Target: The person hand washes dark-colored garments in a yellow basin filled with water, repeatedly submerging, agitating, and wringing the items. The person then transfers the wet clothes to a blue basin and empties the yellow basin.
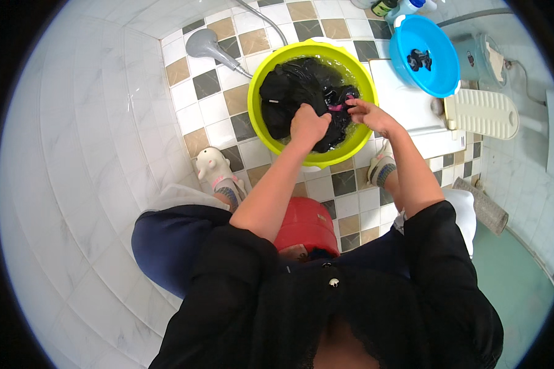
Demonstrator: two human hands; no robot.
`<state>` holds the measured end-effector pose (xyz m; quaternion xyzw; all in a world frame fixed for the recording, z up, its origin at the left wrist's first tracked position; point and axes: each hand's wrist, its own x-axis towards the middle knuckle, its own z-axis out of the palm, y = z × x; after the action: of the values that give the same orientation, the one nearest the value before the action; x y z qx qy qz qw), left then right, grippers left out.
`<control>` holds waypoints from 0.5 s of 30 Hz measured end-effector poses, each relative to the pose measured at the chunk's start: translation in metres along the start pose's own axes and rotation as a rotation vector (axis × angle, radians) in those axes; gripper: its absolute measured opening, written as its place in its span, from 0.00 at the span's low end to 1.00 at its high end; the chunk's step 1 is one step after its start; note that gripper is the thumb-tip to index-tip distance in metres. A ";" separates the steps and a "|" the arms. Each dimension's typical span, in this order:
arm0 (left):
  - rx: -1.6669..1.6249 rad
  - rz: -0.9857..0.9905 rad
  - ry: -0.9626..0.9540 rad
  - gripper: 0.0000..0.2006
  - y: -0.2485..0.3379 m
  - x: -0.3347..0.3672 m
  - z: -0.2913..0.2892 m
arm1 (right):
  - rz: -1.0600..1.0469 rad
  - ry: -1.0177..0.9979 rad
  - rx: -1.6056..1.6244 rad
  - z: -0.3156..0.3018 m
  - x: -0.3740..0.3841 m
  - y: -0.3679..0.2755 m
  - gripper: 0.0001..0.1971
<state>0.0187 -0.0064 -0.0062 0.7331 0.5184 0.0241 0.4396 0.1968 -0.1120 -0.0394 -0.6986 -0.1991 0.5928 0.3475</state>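
A yellow-green basin (252,104) of water stands in front of me, with black clothes (289,86) soaking in it. My left hand (309,126) is closed on the wet black cloth near the middle of the basin. At the right side of the basin, my right hand (373,117) has its bent fingers at a dark garment with pink trim (336,108), gripping its edge. Part of the cloth lies under the water, and my left fingertips are hidden in the folds.
A grey shower head (204,44) with its hose lies left of the basin. A blue basin (406,80) holding a small dark cloth, a cream washboard (483,114) and bottles (406,8) stand at the right. I sit over a red stool (308,221) on the tiled floor.
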 end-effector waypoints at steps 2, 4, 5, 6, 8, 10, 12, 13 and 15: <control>0.009 0.041 -0.047 0.21 0.015 -0.017 -0.006 | 0.132 -0.090 0.214 0.009 -0.010 -0.019 0.21; 0.074 0.067 -0.112 0.22 0.026 -0.034 -0.010 | 0.296 -0.325 0.475 0.040 -0.023 -0.056 0.26; 0.096 0.086 -0.144 0.20 0.031 -0.041 -0.010 | 0.200 -0.330 0.408 0.056 -0.018 -0.049 0.34; 0.110 0.129 -0.139 0.18 0.029 -0.049 -0.006 | 0.343 -0.263 0.234 0.066 -0.040 -0.084 0.38; 0.106 0.154 -0.131 0.19 0.017 -0.056 -0.002 | 0.369 -0.282 0.158 0.061 -0.016 -0.062 0.44; 0.115 0.176 -0.204 0.20 0.023 -0.070 -0.002 | 0.228 -0.002 0.010 0.056 -0.008 -0.040 0.46; 0.084 0.191 -0.318 0.23 0.030 -0.078 -0.004 | 0.189 0.013 0.172 0.045 -0.006 -0.040 0.38; -0.034 0.210 -0.339 0.25 0.028 -0.078 0.001 | 0.198 0.065 0.304 0.044 -0.009 -0.043 0.34; -0.541 0.093 -0.522 0.32 0.022 -0.067 0.006 | 0.146 0.212 0.428 0.043 -0.015 -0.053 0.27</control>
<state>0.0070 -0.0636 0.0329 0.5946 0.3301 -0.0077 0.7331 0.1585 -0.0759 0.0070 -0.6800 0.0195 0.5684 0.4627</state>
